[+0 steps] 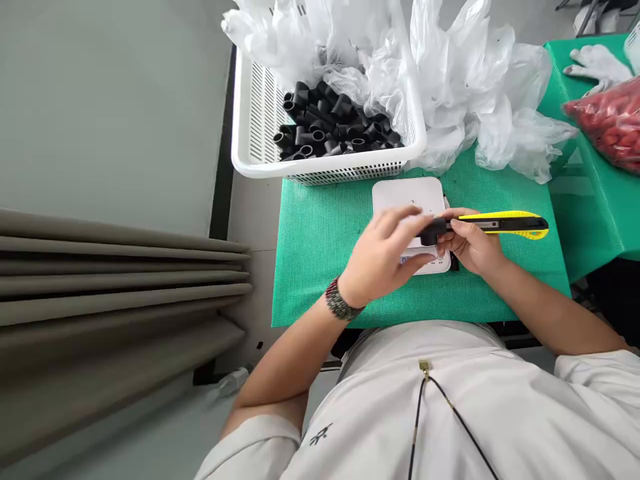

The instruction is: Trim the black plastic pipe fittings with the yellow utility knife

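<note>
My right hand (473, 243) grips a yellow and black utility knife (505, 223), its handle pointing right and its front end at a black tee-shaped pipe fitting (433, 232). Around the fitting's left side curve the fingers and thumb of my left hand (385, 250), which wears a beaded bracelet. Fingers partly cover the fitting, and the knife's blade cannot be made out. Directly below both hands lies a white digital scale (407, 193), its display partly covered by my left thumb.
A white plastic basket (327, 171) at the back holds many black fittings (330, 127) and clear plastic bags. More clear bags (470, 87) lie beside it on the green-covered table (320, 253). Farther right are a white glove (597, 63) and a bag of red parts (610, 123).
</note>
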`<state>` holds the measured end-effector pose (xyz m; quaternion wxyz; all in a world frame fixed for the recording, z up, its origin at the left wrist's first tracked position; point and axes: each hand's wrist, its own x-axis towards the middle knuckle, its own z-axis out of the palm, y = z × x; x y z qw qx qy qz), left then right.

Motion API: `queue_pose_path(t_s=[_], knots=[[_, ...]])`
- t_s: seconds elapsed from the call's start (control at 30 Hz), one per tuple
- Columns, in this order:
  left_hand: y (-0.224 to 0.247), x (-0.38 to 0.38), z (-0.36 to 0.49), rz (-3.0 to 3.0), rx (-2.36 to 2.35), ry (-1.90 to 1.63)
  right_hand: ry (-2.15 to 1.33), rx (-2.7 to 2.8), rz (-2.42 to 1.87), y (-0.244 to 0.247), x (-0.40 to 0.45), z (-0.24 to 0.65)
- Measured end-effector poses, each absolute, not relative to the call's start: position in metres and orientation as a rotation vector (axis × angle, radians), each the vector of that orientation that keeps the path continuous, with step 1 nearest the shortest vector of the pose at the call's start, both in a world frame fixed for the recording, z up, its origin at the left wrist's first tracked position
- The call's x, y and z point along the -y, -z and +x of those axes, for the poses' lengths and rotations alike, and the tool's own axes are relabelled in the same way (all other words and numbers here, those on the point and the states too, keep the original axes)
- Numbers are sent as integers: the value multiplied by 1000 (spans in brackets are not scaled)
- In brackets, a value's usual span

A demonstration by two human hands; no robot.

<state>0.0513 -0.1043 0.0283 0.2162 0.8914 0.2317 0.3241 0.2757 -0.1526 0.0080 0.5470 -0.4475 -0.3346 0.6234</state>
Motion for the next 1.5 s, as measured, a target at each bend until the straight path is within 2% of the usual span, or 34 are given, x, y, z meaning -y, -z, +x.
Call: queue_pose_path(t_s=[0.23,0.37,0.47,0.6,0.7,0.77,0.83,1.0,1.13,1.23,1.4,1.5], knots=[[-17,100,67,2903,-615,-983,-1473,795,-1025,-16,154,275],[-13,95,64,2913,-563,-1007,-1489,798,-986,-18,153,274],[-10,96,66,2679,-550,-913,-1501,801,-986,-18,154,274],[-20,103,70,1985,-570,-863,-1546,876,-995,-21,159,273],[-33,107,71,1437,-636,-666,-1536,925,-982,-22,163,270],[-37,108,70,1308,-631,-558,-1517,927,-982,-22,163,269],[-37,108,69,1453,-637,-614,-1506,906,-987,-21,162,269],[-24,106,65,2318,-728,-860,-1490,844,-994,-19,157,272],[-22,104,63,2480,-757,-839,-1468,840,-1037,-21,154,272],[-30,102,62,2183,-745,-829,-1446,862,-1082,-23,154,271],[-49,97,62,1493,-741,-567,-1400,890,-1062,-34,152,274],[-56,92,63,1231,-707,-563,-1332,931,-1108,-40,149,280]])
